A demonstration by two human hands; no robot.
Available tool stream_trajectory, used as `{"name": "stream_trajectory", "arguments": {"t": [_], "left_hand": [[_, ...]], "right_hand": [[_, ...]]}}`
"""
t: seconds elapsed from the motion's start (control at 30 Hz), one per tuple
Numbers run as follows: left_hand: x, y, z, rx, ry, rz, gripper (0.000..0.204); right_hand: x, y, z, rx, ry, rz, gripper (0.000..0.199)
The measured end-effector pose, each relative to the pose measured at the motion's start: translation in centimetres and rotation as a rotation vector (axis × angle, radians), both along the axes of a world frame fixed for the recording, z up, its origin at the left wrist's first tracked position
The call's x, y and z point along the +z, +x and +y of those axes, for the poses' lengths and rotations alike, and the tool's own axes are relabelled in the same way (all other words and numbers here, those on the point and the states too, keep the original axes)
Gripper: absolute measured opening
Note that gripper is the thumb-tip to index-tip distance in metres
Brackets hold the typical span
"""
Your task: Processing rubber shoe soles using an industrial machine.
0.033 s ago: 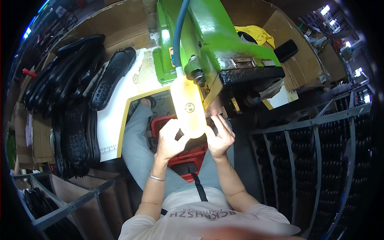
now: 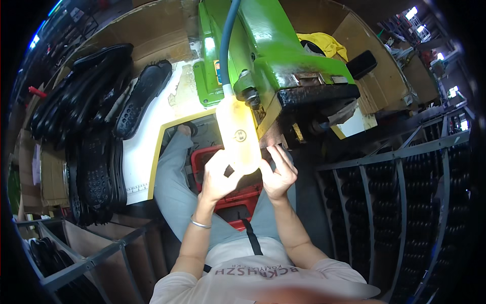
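Observation:
A glowing, pale yellow work lamp hangs on a blue flexible neck over my hands. It hides much of the spot between them. My left hand is at the lamp's lower left, thumb and fingers curled in a closed grip; whatever they hold is lost in the glare and behind the lamp. To the lamp's lower right my right hand is closed too, fingers bent up close to the machine's working end, and what it grips cannot be made out. Above stands a green machine with a black head.
Black shoe soles are heaped at the left, with a single sole on the white yellow-edged table. Metal racks with rows of black items stand right. A red crate lies below, between my legs.
My left hand and wrist have shifted very slightly to the right. My right hand, the lamp and the machine look the same.

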State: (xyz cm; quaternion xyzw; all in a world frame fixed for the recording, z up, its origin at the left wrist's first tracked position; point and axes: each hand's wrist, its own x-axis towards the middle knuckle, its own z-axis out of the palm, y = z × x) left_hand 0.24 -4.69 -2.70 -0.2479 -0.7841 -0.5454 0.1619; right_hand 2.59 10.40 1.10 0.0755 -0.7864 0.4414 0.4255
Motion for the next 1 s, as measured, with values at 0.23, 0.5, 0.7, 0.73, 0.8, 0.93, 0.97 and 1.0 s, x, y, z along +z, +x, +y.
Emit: {"name": "stream_trajectory", "arguments": {"t": [0.23, 0.5, 0.7, 0.73, 0.8, 0.93, 0.97, 1.0], "left_hand": [[-2.2, 1.1, 3.5, -0.007, 0.382, -0.315, 0.022], [-4.0, 2.8, 5.9, 0.017, 0.717, -0.472, 0.037], [-4.3, 2.2, 6.9, -0.034, 0.687, -0.417, 0.041], [-4.5, 2.0, 7.0, 0.006, 0.624, -0.382, 0.036], [-4.7, 1.3, 7.2, 0.084, 0.503, -0.309, 0.029], [-2.4, 1.6, 7.1, 0.125, 0.480, -0.263, 0.026], [-3.0, 1.7, 6.8, 0.131, 0.482, -0.264, 0.026], [-4.2, 1.8, 6.5, 0.105, 0.535, -0.273, 0.029]], "right_hand": [[-6.0, 0.5, 1.5, 0.050, -0.321, -0.079, 0.037], [-16.1, 6.3, 2.9, 0.635, -1.631, -0.791, 0.059], [-19.1, 6.1, 3.0, 0.718, -1.596, -0.662, 0.053], [-19.7, 6.3, 2.3, 0.696, -1.604, -0.636, 0.053], [-19.9, 7.0, 0.5, 0.633, -1.633, -0.635, 0.050], [-19.3, 7.5, 0.9, 0.553, -1.633, -0.620, 0.048], [-18.6, 7.3, 1.1, 0.511, -1.623, -0.585, 0.046], [-18.2, 7.1, 1.7, 0.513, -1.621, -0.591, 0.046]]}}
